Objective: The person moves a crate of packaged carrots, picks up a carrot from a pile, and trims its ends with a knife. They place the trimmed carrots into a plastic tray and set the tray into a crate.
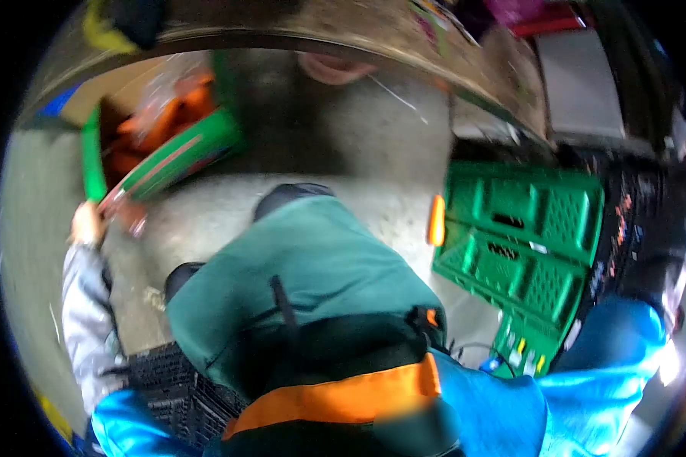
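At far left, our left hand (89, 222) meets the near corner of the green box (177, 161) holding orange items (177, 114); blur hides how far it is open or whether it grips. We cannot tell our right hand's state.

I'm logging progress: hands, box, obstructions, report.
Left hand at green box's near corner, grip blurred. Orange contents inside. Right hand not discernible. Clear plastic beside left hand.

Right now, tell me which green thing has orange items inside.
The box at upper left, by the left hand; the green plastic panels at right show none.
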Available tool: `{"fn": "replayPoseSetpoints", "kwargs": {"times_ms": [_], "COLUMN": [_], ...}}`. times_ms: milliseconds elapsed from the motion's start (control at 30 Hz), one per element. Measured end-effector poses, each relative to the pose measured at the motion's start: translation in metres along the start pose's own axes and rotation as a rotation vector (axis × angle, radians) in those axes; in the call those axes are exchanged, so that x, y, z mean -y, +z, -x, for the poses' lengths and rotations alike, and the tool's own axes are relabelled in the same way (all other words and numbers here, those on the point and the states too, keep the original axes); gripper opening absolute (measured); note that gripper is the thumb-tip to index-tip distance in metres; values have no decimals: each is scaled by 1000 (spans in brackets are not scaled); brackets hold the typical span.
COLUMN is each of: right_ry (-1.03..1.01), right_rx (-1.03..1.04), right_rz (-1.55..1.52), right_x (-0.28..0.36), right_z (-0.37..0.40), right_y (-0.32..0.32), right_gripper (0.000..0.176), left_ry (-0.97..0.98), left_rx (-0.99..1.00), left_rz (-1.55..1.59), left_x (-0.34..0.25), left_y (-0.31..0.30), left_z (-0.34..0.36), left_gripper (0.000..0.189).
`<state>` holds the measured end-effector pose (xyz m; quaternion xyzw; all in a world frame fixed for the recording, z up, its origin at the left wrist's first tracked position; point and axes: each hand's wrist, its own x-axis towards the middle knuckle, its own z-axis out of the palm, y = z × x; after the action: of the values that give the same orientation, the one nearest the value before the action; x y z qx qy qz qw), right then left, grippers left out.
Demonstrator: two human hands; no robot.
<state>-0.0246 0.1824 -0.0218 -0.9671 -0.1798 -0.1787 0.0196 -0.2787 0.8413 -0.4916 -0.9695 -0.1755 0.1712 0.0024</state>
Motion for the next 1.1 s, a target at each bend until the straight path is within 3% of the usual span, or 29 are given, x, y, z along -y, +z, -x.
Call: {"fn": "replayPoseSetpoints", "kwargs": {"times_ms": [33, 100, 233, 267, 300, 333, 433, 467, 567, 600, 633, 667, 700, 733, 800, 867, 900, 967, 1033, 1067, 1100], "right_ry": [5, 12, 39, 50, 60, 66, 82, 84, 198, 295, 429, 357, 609, 723, 942, 844, 700, 717, 675, 667, 731], "right_rx": [-1, -8, -6, -8, -17, -25, -97, -159, -540, -582, -492, -114, 51, 88, 291, 494, 423, 566, 558, 619, 534], "right_rz": [-5, -23, -46, -53, -60, -63, -112, -164, -635, -838, -985, -896, -874, -1163, -1369, -1415, -1276, -1436, -1495, -1734, -1806], "right_x": [1, 1, 4, 3, 3, 2, 3, 6, 40, 53, 64, 64, 79, 93, 114, 119, 124, 116, 105, 97, 81], "right_z": [0, 3, 9, 11, 14, 15, 30, 43, 121, 154, 192, 228, 259, 293, 317, 318, 314, 296, 296, 300, 308], "right_y": [6, 11, 24, 24, 24, 24, 21, 21, 34, 51, 74, 107, 141, 176, 211, 245, 263, 274, 289, 296, 307], "right_gripper": [30, 30, 29, 29, 29, 29, 29, 30, 31, 31, 32, 34, 35, 37, 30, 25, 27, 28, 33, 40, 42], "left_ry": [56, -37, -102, -101, -18, 45, 273, 254, 541, 694, 775, 803, 823, 771, 596, 382, 236, 106, 117, 104, 96], "left_rx": [-74, -59, 18, 240, 199, 194, 265, 345, 608, 660, 718, 919, 1125, 1222, 1365, 1433, 1386, 1231, 1138, 1156, 1171], "left_rz": [-105, -179, 104, 10, 166, 312, 948, 1177, 1380, 1413, 1497, 1577, 1650, 1753, 1810, 1731, 1694, 1698, 1649, 1670, 1686], "left_x": [61, 169, 134, 190, 178, 142, -60, -125, -226, -254, -286, -314, -340, -365, -400, -428, -440, -455, -469, -474, -475], "left_y": [48, 129, 77, 97, 82, 50, -101, -145, -196, -195, -188, -176, -163, -150, -131, -120, -127, -117, -107, -95, -83], "left_z": [-8, -13, 45, 32, 34, 36, 71, 90, 108, 108, 112, 114, 118, 128, 138, 143, 143, 133, 122, 114, 105], "left_gripper": [23, 17, 24, 29, 32, 35, 47, 44, 48, 48, 41, 42, 42, 42, 42, 41, 37, 32, 28, 25, 24]}}
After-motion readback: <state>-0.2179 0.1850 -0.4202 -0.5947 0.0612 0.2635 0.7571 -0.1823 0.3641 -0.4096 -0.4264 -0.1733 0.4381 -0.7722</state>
